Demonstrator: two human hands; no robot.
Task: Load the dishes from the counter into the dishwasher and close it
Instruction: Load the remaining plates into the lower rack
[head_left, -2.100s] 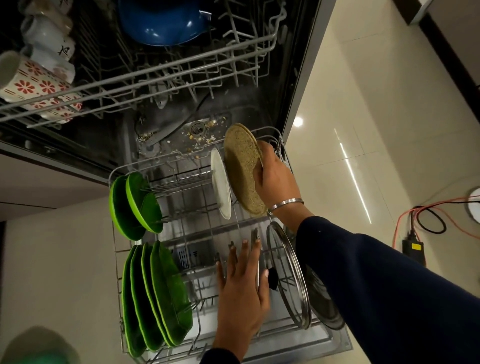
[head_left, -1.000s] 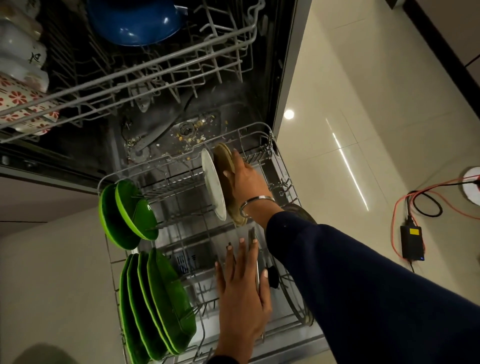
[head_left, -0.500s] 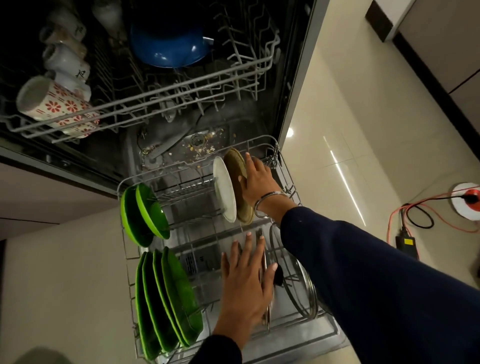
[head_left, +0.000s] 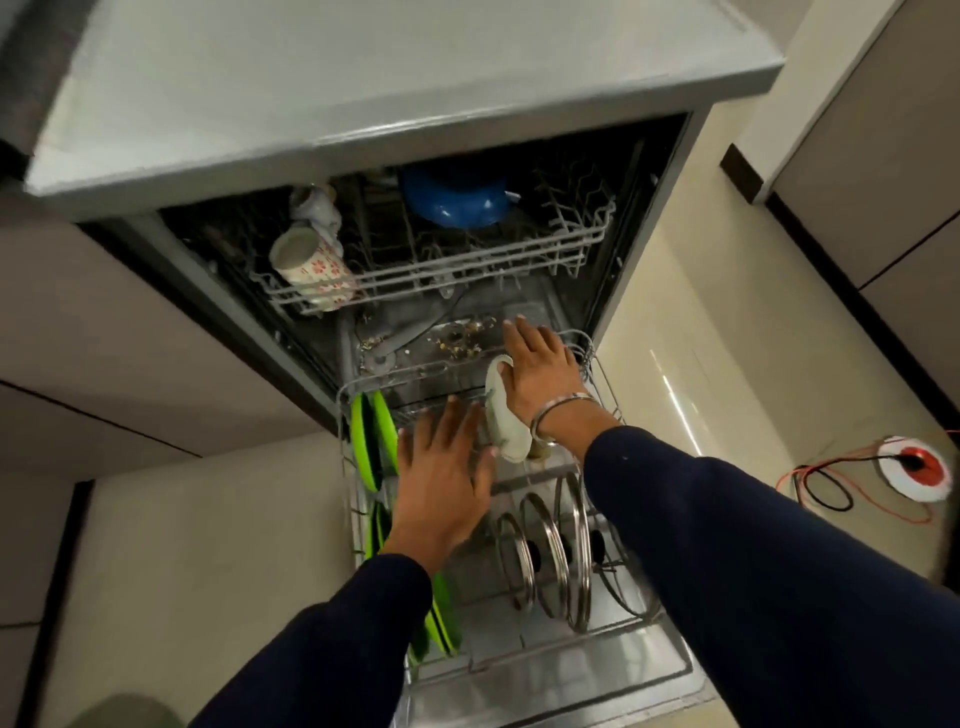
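Stood on edge in the back right of the pulled-out lower rack (head_left: 602, 374): a white plate (head_left: 506, 434), with a sliver of a brownish plate (head_left: 540, 451) just behind it, mostly hidden. Rested over the white plate's top edge, right hand (head_left: 540, 376), fingers (head_left: 519, 338) straight and loosely spread, reaching toward the dishwasher's tub; thumb seemingly against the plate's rim, though hard to tell whether gripping or only touching. Wore a metal bangle (head_left: 563, 413) at the wrist. Hovered just left of the plate and above the rack's middle, left hand (head_left: 441, 483), palm down, fingers spread and straight, holding nothing; contact with the rack wires beneath could not be told.

Stood upright in the rack's left side: green plates (head_left: 370, 441) at the back and more green plates (head_left: 441, 618) toward the front, partly hidden by the left sleeve. Stood in a row in the front right: three glass lids (head_left: 550, 561) with metal rims and dark knobs.

Sat inside the dishwasher (head_left: 644, 234), above, the upper rack (head_left: 467, 270), with a floral mug (head_left: 311, 267) lying on its side at left, a white mug (head_left: 317, 208) behind it, and an upturned blue bowl (head_left: 454, 200) in the middle. Covered the machine, a grey desk (head_left: 363, 67). Lay on the tiled floor (head_left: 727, 364) at right, a round white socket reel (head_left: 914, 467) with red and black cables.
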